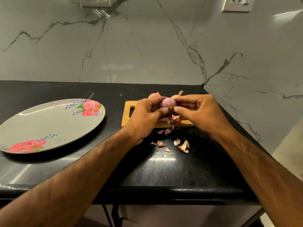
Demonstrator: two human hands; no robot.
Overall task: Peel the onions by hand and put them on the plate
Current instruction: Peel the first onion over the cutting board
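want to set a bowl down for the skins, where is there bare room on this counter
Bare counter lies behind the plate along the wall, in the strip between plate and cutting board, and at the front edge between the forearms. The plate holds nothing. Crowded: the board under the left hand and right hand, two onions behind them, loose skins just in front.

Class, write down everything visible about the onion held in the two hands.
The onion is small, round and purple, smooth and mostly bare of dry skin, with a brownish end facing the camera. It is held above the wooden cutting board. The left hand grips its left side; the right hand pinches at the brownish end.
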